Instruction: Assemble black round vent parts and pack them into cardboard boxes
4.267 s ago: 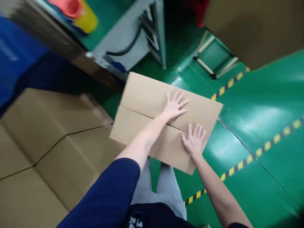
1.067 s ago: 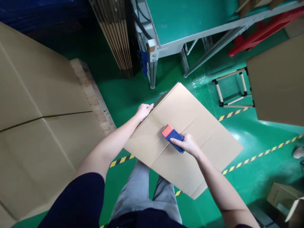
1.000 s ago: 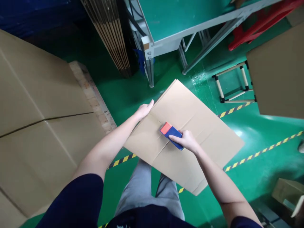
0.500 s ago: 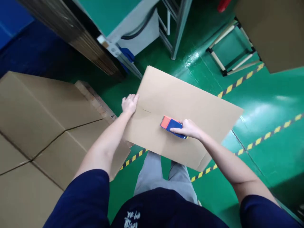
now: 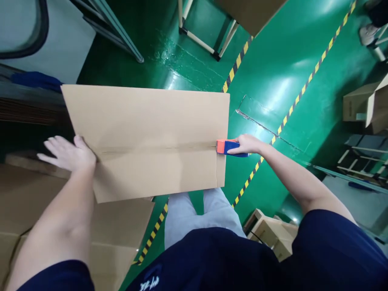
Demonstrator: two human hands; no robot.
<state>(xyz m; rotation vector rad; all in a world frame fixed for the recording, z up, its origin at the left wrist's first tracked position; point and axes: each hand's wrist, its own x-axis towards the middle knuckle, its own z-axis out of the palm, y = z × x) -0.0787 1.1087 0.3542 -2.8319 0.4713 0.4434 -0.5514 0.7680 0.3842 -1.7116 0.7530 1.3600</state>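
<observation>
The right hand [image 5: 247, 144] is gripping a blocky plastic tape dispenser [image 5: 233, 148] on a smooth cardboard box's [image 5: 157, 121] right edge; the left hand [image 5: 71, 155], spread wide, is touching its left.

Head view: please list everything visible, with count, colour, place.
Held carton: 1, brown, centre
Tape dispenser: 1, orange and blue, carton's right edge
Large cartons: 2+, brown, lower left
Other cartons: 3+, brown, top and right
Tube stands: 2+, white, top and right
Table frame: 1, grey, upper left
Cloth-like item: 1, blue, left
Pallet: 1, brown, left
Striped tape: 2 lines, yellow-black, floor
Floor: 1, green, underneath
Shoe: 1, pale, upper right
Trousers: 1, grey, bottom
Shirt: 1, navy, bottom
Left hand: 1, bare, carton's left edge
Right hand: 1, bare, on dispenser
</observation>
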